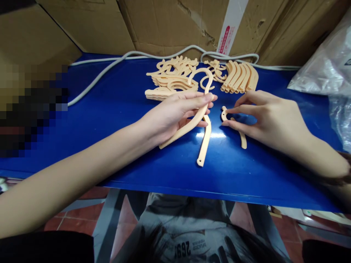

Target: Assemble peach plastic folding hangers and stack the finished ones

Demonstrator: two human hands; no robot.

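My left hand (175, 113) is closed around a long curved peach plastic piece with a hook at its top (205, 82). A second straight peach arm (204, 144) runs down from under that hand and rests on the blue table (115, 109). My right hand (263, 115) pinches a small curved peach hook piece (225, 114) between thumb and forefinger; its tail (242, 140) lies on the table.
Two heaps of the same peach parts lie at the back: a tangled stack (171, 78) and a row of curved pieces (241, 77). A white cable (109, 67) runs along the far edge. Cardboard boxes (170, 25) stand behind, a clear plastic bag (329, 69) at the right.
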